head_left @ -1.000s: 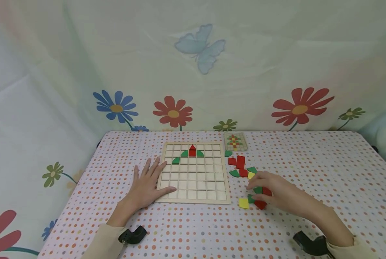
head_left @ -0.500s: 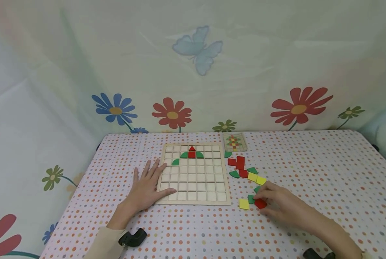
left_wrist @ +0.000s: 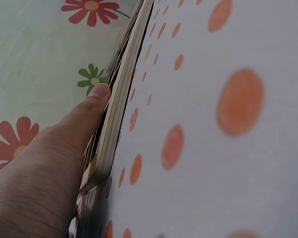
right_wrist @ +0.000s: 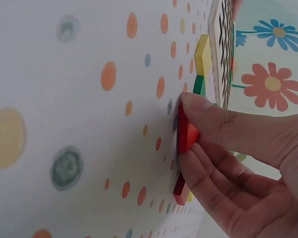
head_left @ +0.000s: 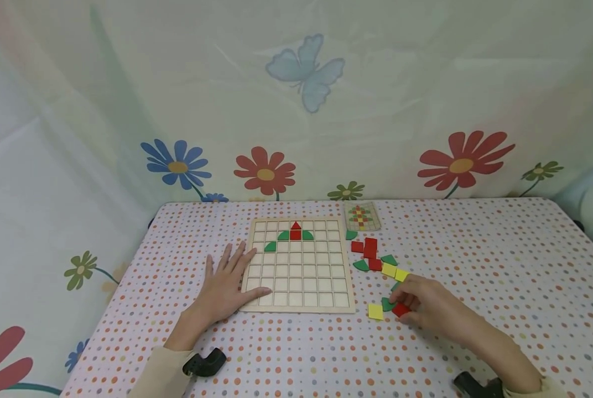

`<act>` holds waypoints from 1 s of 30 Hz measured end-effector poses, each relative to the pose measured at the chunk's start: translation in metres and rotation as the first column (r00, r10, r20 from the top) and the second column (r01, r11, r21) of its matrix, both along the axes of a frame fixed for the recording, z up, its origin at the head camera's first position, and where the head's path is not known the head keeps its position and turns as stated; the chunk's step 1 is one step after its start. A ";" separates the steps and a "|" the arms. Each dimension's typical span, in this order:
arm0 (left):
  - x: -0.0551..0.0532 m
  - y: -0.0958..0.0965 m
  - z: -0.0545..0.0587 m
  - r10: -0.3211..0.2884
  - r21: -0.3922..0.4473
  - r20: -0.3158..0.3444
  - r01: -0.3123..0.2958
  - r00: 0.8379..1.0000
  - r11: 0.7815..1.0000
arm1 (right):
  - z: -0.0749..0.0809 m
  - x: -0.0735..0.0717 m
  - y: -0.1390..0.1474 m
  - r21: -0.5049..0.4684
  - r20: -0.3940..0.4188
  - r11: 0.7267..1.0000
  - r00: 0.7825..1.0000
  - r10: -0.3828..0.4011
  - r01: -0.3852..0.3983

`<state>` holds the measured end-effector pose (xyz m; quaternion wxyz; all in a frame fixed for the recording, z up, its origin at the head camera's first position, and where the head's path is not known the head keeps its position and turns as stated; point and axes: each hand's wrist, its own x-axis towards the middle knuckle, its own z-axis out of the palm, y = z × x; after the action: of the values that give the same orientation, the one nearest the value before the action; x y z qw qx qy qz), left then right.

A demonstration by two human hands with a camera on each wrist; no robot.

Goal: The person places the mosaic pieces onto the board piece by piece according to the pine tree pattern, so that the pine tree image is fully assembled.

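Note:
My left hand (head_left: 222,287) lies with fingers spread at the left edge of a wooden grid board (head_left: 296,310), its thumb over the lower left corner. In the left wrist view the thumb (left_wrist: 89,106) presses on the board's rim. To the right of the board, my right hand (head_left: 428,304) pinches a red tile (right_wrist: 184,129) between thumb and fingers, low over the tabletop. Green pieces (head_left: 388,304) and a yellow square (head_left: 375,312) lie just left of those fingers. On the board sit a red triangle (head_left: 295,226), a red square (head_left: 295,235) and several green quarter-rounds (head_left: 270,246).
A small pattern card (head_left: 368,222) showing a tree shape lies off the board's upper right corner. Below it are loose red tiles (head_left: 370,247), green quarter-rounds (head_left: 360,266) and two yellow squares (head_left: 389,270). A flowered cloth (head_left: 376,110) hangs behind the dotted table (head_left: 296,354).
My right hand has drawn back slightly and its fingers have closed in on the red tile, uncovering the two yellow squares. The left hand stays in place.

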<state>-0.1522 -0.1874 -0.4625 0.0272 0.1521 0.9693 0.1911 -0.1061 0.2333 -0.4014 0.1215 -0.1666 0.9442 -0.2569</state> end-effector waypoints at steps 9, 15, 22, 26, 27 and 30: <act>-0.001 0.000 0.000 -0.002 -0.014 0.000 0.002 1.000 1.000 | -0.002 0.001 0.000 -0.029 -0.011 0.996 0.997 -0.081 0.081; -0.001 0.000 0.001 0.002 -0.016 0.000 -0.002 1.000 1.000 | -0.006 0.007 0.002 -0.066 -0.076 0.991 0.990 -0.123 0.118; 0.001 0.000 0.004 -0.006 0.008 0.011 0.006 1.000 1.000 | -0.009 0.010 0.009 -0.150 -0.085 0.983 0.989 -0.118 0.105; 0.001 0.001 0.004 -0.008 0.001 0.006 0.008 1.000 1.000 | -0.012 0.009 0.013 -0.183 -0.067 0.976 0.989 -0.132 0.118; 0.001 0.001 0.004 -0.008 0.001 0.006 0.008 1.000 1.000 | -0.013 0.009 0.014 -0.199 -0.057 0.972 0.989 -0.139 0.125; 0.001 0.000 0.005 -0.010 0.008 0.005 0.010 1.000 1.000 | -0.015 0.008 0.016 -0.236 -0.013 0.960 0.987 -0.160 0.153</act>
<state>-0.1513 -0.1869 -0.4577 0.0300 0.1568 0.9677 0.1952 -0.0985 0.2498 -0.4159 0.0654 -0.1085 0.9193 -0.3725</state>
